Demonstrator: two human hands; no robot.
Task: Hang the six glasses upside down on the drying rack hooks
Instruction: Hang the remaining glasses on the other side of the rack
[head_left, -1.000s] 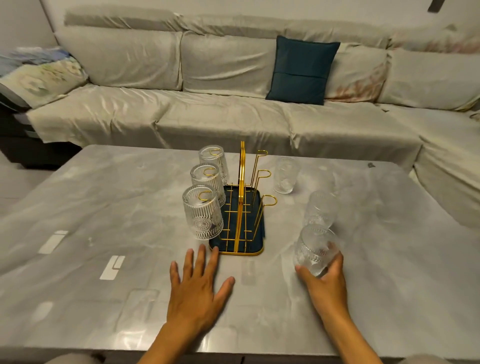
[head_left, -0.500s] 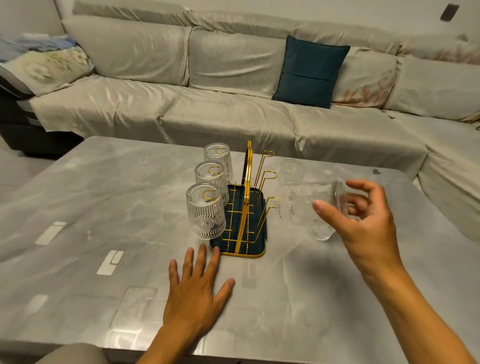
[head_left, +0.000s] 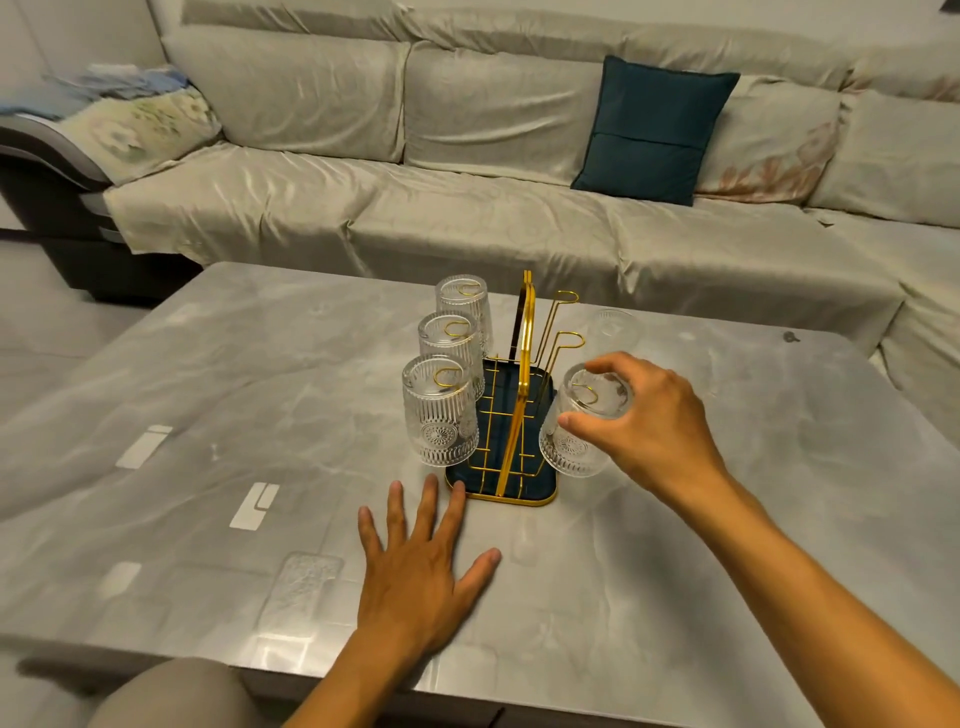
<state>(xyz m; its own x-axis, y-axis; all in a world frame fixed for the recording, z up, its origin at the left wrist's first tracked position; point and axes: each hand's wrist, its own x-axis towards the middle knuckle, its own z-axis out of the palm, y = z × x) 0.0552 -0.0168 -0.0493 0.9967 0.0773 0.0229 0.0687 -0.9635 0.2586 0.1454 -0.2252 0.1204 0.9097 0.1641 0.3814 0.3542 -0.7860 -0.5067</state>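
Both hands were at work near the rack. At about five o'clock from the rack's middle, the right hand was clamped around the upturned base of a clear ribbed drinking glass, fingers curled over the bottom so the mouth faced down. That grip suited the job: holding it by the base left the open mouth free to slide over the wire. A gold loop showed through the glass near its base, so it appeared to be seated on the nearest right-side hook, though whether its weight already rested there could not be told.

At seven o'clock from the rack, the left hand lay flat on the grey marbled bench, fingers spread apart and holding nothing, its fingertips just beside the rack's near corner, probably to steady the body or to stop the rack from shifting.

On the gold wire drying rack with its dark blue tray, three matching ribbed glasses hung upside down along the left side, at nine to eleven o'clock. Two empty gold hooks stood on the right side, at about one o'clock. One more clear glass stood on the bench at two o'clock, just beyond the hooks; the sixth could not be made out, possibly hidden behind the right hand.
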